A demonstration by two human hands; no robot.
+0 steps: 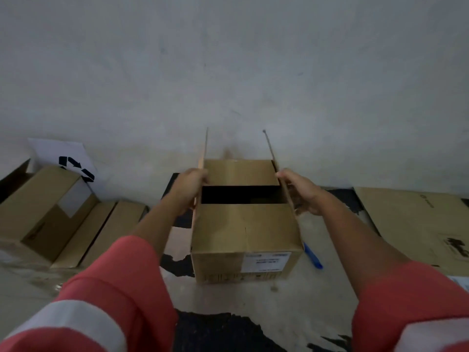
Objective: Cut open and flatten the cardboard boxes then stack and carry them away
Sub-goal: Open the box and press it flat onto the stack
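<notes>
Gripping upright side flaps of box (pixel 243 229), standing on floor (pixel 253 301) at 12 o'clock from person, long axis 6-to-12. Left hand (pixel 189 185) curls round left flap (pixel 203 158) at box's 9 o'clock edge; right hand (pixel 297 189) pinches right flap (pixel 272 153) at 3 o'clock edge. Both hands equally near. Likely next: spread flaps outward. Blue cutter (pixel 313 256) on floor at box's 4 o'clock, nearer right hand.

Probably a warehouse or storeroom corner: bare grey wall (pixel 228 59), stained concrete floor (pixel 279 313), cardboard boxes (pixel 45 207), a recycling sign (pixel 68 156).
</notes>
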